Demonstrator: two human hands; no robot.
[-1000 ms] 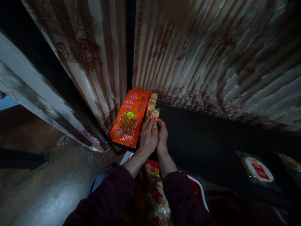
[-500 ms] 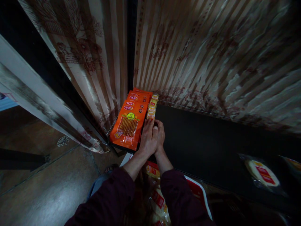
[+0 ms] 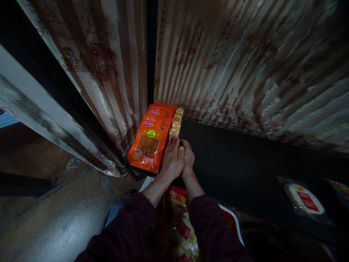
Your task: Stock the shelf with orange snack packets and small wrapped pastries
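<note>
Pressed side by side, the left hand (image 3: pixel 171 158) has its fingertips on the near end of a row of small yellow packets (image 3: pixel 176 123) just beyond it, while the right hand (image 3: pixel 188 156) curls close by; whether either one grips a packet, I can't tell from here. Orange snack bags (image 3: pixel 147 140) lie just left of the hands on the black shelf (image 3: pixel 231 160), a wrapped flatbread (image 3: pixel 307 201) well off to their right, and below the wrists sits a red basket (image 3: pixel 231 220) of more packages (image 3: pixel 184 229).
</note>
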